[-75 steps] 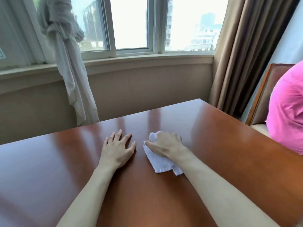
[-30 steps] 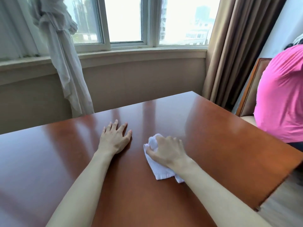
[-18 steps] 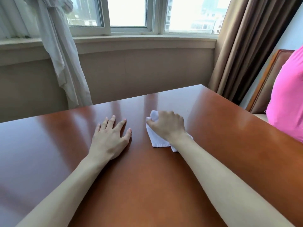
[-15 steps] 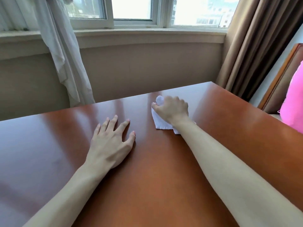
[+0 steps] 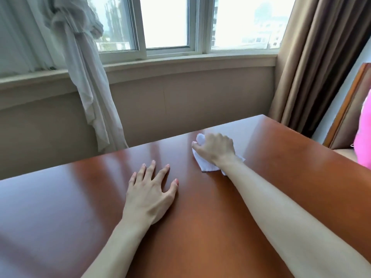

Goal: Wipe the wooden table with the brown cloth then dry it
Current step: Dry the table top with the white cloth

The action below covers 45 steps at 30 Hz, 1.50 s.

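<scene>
The glossy reddish-brown wooden table [image 5: 210, 227] fills the lower part of the head view. My right hand [image 5: 215, 148] reaches out near the table's far edge and grips a bunched white cloth [image 5: 206, 165], pressing it on the wood. Part of the cloth pokes out above my knuckles and part trails toward me under my wrist. My left hand [image 5: 149, 195] lies flat on the table with fingers spread, nearer to me and to the left of the cloth. No brown cloth is in view.
Beyond the table's far edge are a beige wall and window sill [image 5: 180, 65]. A white curtain [image 5: 88, 83] hangs at the left, brown drapes [image 5: 313, 63] at the right. A person in a pink top [image 5: 364, 135] sits by a wood-framed chair [image 5: 345, 113] past the right edge.
My right hand has pushed the white cloth away from me, from the table's middle toward the far edge. My left hand stayed flat on the wood.
</scene>
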Available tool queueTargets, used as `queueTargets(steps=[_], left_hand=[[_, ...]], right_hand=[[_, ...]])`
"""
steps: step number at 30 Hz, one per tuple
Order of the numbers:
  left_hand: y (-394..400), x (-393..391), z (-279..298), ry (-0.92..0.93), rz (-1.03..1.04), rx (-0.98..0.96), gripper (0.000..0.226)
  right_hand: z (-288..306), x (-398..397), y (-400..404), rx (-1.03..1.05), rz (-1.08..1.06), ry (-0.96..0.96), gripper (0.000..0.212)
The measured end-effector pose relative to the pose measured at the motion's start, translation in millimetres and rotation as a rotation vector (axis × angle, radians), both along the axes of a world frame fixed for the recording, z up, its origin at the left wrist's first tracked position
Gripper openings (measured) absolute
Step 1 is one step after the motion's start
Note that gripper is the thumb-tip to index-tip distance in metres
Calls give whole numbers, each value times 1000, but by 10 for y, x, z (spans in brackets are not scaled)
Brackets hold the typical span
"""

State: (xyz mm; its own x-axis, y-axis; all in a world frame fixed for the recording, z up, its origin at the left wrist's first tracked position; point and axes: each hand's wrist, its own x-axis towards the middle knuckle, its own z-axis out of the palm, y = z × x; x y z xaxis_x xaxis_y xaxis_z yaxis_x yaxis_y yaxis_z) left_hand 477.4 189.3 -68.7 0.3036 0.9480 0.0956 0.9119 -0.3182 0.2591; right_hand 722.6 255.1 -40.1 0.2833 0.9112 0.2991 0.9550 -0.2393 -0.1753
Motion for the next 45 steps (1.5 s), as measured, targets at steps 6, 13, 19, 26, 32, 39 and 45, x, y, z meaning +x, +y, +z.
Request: queueTargets(steps=[6,13,19,26,32,39,45], left_hand=[[-53,-37,74,38,-14,-40,67],[-90,-23,86,50,-19,-27,66],[-100,-7,76,12,-29,8,64],[-64,-29,29,-37,-11,39,67],[-14,-33,-14,-41,14,65,77],[51,-30,11,-41,10,11,66],[-58,-29,105,-17,-7,-14,63]], right_hand=[[-62,-472,-1438,18,30,5,49],[-74,-609,-2048,86,52,-60,49],[-48,-255,-1146,65,-10,-57,51],[-67,340,411,69,-112,-38,44],[21,615,1151,26,-174,-37,36],[-80,333,403,29,-40,-54,44],[-39,-108,-1231,24,20,-35,46]])
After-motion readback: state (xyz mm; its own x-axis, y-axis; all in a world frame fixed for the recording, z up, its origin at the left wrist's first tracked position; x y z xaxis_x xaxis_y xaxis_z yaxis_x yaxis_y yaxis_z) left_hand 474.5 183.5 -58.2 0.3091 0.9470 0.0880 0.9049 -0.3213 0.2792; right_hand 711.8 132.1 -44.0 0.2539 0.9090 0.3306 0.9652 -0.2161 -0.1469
